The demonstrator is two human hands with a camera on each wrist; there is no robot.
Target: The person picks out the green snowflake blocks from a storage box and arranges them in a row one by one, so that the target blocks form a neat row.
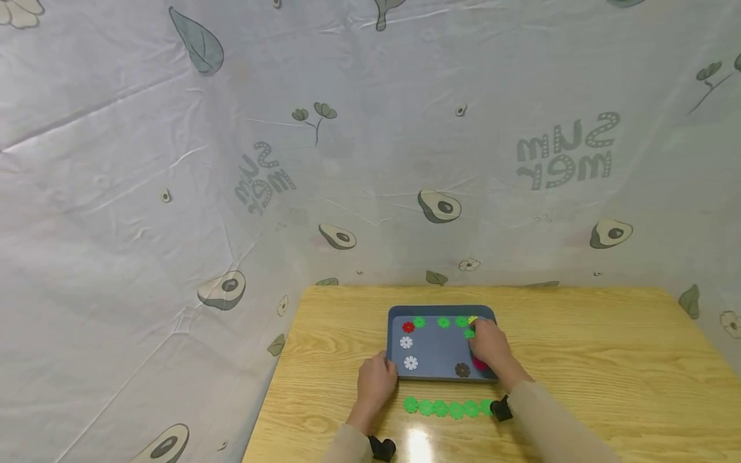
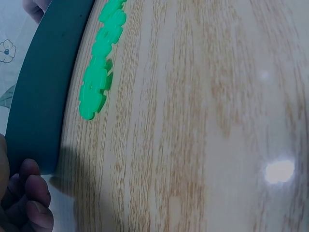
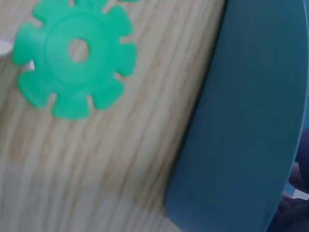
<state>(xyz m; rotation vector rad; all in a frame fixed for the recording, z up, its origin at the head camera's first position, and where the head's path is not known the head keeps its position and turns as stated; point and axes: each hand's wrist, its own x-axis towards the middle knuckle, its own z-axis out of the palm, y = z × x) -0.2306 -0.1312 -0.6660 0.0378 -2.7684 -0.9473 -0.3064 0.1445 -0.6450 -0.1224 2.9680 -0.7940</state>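
Note:
A blue-grey tray lies on the table with several flower-shaped notched plastic discs inside. My left hand grips its front left corner, with fingers curled against the wall in the left wrist view. Over the tray's right side is my right hand, its fingertips by a green disc and a yellow disc. A pink-red disc shows partly beneath this hand. The tray wall hides most of the fingers in the right wrist view, so I cannot tell whether they pinch a disc.
Linked green discs form a row on the wooden table before the tray. Inside it, white discs and a red disc lie left, a brown disc front right. A printed curtain hangs behind.

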